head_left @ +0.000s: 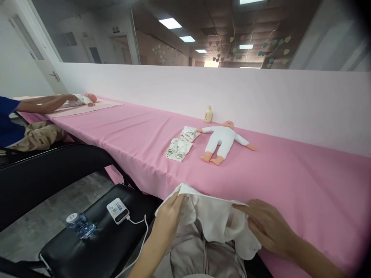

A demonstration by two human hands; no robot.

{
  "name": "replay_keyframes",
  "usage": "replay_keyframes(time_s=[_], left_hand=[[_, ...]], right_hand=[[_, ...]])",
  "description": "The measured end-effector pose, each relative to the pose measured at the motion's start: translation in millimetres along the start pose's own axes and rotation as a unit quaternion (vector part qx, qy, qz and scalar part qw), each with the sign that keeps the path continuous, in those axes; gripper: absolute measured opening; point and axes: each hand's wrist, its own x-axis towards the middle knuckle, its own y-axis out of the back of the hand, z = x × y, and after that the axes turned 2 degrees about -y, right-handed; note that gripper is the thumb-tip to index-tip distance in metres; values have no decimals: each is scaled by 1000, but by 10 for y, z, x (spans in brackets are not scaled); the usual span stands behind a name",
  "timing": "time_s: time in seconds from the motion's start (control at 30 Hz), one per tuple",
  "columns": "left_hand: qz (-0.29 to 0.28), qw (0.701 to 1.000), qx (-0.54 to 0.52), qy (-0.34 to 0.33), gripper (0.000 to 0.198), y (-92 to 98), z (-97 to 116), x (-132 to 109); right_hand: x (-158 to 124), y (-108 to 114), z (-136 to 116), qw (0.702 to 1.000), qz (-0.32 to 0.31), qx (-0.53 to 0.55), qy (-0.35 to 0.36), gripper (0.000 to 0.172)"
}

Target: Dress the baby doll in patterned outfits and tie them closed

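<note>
A white baby garment (213, 216) hangs stretched between my two hands, over my lap at the table's front edge. My left hand (171, 210) grips its left upper edge, fingers closed on the cloth. At the other end my right hand (265, 224) holds the cloth between thumb and fingers. Beyond the garment, a baby doll (222, 141) in a white bodysuit lies on its back, arms spread, on the pink tablecloth (278, 173). Two folded patterned cloths, a nearer one (178, 150) and a farther one (189, 134), lie left of the doll.
A cream bottle (208, 114) stands by the wall. To my left, a black chair (95, 251) carries a water bottle (81, 225) and a white cabled device (118, 211). Farther left, another person's arms (49, 104) reach to a second dressed doll (84, 99).
</note>
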Motion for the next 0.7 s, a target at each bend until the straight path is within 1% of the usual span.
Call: replay_keyframes(time_s=[0.07, 0.13, 0.17, 0.23, 0.3, 0.37, 0.43, 0.5, 0.53, 0.6, 0.67, 0.7], left_hand=[[-34, 997, 70, -5, 33, 20, -8, 6], [-71, 990, 118, -17, 33, 24, -1, 5], [-90, 986, 135, -24, 33, 16, 5, 5], [-122, 979, 161, -39, 34, -12, 21, 16], [-138, 972, 182, -54, 37, -28, 45, 55], [-146, 967, 197, -68, 36, 12, 84, 121], [-146, 965, 201, -79, 31, 131, 135, 199], [-136, 973, 163, -86, 29, 315, 185, 265], [-129, 980, 119, -96, 29, 417, 205, 286], [-114, 986, -6, -120, 29, 595, 233, 293], [-96, 977, -122, -146, 33, 682, 252, 253], [-75, 977, -148, -137, 40, 679, 265, 220]], right_hand=[[8, 23, 68, 1000, -12, 2, 1, 48], [46, 47, 132, 999, -17, -34, 15, 51], [74, 64, 161, 998, -21, -54, 33, 51], [137, 108, 212, 993, -26, -94, 73, 48], [190, 165, 250, 984, -27, -142, 102, 44], [220, 240, 262, 977, -40, -181, 104, 37], [229, 351, 229, 977, -65, -184, 91, 32], [215, 504, 148, 982, -78, -157, 69, 31], [198, 591, 96, 985, -81, -139, 58, 29], [136, 753, -7, 991, -86, -93, 45, 21], [30, 850, -84, 993, -92, -33, 61, 13], [-38, 862, -108, 993, -93, -2, 78, 15]])
